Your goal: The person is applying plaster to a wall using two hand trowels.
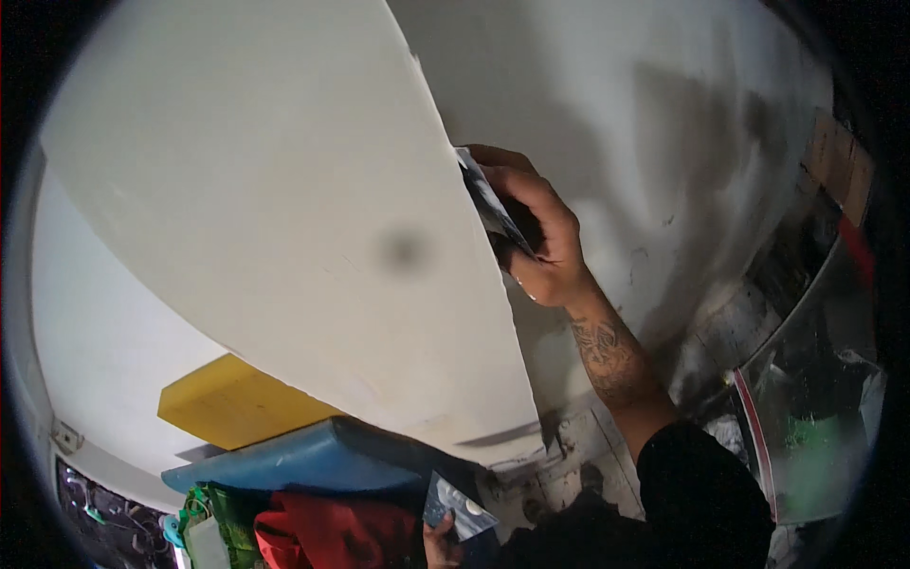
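My right hand (550,237), on a tattooed forearm, is closed on a flat metal scraper (488,199), held against the ragged vertical edge of a large white panel (256,180). A shaded white surface (664,161) lies beyond that edge. At the bottom centre my left hand (441,541) grips another flat metal blade (460,503) with pale paste on it. Part of that hand is cut off by the frame.
A yellow block (227,398) and a blue padded item (284,455) are below the panel, with red cloth (332,531) and a green bag (209,522). At right stand cardboard (839,166) and a clear sheet (806,446). Grimy floor tiles (607,446) show below.
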Motion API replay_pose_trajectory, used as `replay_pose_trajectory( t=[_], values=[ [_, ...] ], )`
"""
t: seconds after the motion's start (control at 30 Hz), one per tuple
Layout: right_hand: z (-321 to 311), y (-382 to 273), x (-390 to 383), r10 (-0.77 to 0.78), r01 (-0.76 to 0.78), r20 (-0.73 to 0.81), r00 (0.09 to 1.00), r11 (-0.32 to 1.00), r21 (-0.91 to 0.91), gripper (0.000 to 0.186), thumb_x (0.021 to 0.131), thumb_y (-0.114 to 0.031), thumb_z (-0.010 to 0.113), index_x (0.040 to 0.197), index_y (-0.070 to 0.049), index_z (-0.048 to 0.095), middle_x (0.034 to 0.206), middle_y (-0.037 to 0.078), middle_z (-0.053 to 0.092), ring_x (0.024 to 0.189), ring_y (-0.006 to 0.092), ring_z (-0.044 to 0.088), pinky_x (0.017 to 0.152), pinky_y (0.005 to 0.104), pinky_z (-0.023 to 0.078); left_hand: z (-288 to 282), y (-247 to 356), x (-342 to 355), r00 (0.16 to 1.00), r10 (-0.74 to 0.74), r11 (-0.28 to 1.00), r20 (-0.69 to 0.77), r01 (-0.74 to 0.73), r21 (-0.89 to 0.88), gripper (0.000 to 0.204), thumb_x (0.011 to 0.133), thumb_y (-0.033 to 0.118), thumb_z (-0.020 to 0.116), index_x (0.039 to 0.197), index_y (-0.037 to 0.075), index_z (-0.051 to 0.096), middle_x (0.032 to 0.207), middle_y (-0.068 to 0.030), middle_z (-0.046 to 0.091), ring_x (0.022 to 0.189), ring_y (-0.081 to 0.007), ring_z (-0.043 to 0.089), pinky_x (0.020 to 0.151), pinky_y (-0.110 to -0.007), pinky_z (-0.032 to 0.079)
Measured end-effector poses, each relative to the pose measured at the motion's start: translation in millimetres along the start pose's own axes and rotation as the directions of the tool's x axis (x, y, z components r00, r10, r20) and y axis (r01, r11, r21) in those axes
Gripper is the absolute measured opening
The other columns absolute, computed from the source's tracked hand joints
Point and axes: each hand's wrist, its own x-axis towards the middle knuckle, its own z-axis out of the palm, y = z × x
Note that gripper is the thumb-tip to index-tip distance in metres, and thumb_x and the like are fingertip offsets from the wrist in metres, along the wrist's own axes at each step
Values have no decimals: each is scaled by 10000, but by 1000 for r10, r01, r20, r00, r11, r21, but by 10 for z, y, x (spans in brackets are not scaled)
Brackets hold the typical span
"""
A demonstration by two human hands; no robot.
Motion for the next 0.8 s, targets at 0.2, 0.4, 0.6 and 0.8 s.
replay_pose_trajectory(
  t=[0.2,0.4,0.6,0.8],
  values=[
    [-21,-100,-458,101,-100,-45,994,995,18,604,562,132,392,1132,-42,493,1190,154,466,1143,288,416,979,394,311,-140,1,50,998,-57,997,28,59,-59,510,673,21,621,1150,30,443,1044,-86,541,963,-248,525,861,-395,403],
    [59,-238,-921,257,-256,-104,961,966,19,528,604,120,436,1100,-34,531,1174,157,486,1118,281,444,960,374,329,29,112,-13,997,-71,997,23,71,-10,482,693,19,607,1146,30,439,1041,-77,541,951,-234,526,850,-379,407],
    [97,-361,-1320,344,-346,-93,934,938,-4,428,679,81,484,1088,-31,539,1170,164,490,1103,282,458,944,369,339,95,125,-32,994,-105,994,40,105,3,451,702,24,605,1124,13,445,1012,-75,551,920,-217,540,834,-348,418],
    [-68,-564,-1868,428,-430,-58,902,903,-12,381,695,62,442,1059,9,539,1141,192,506,1068,295,484,935,379,344,318,60,-19,973,-203,955,109,173,241,481,670,65,643,1110,6,460,1010,-77,551,920,-211,543,822,-340,424]
  ],
)
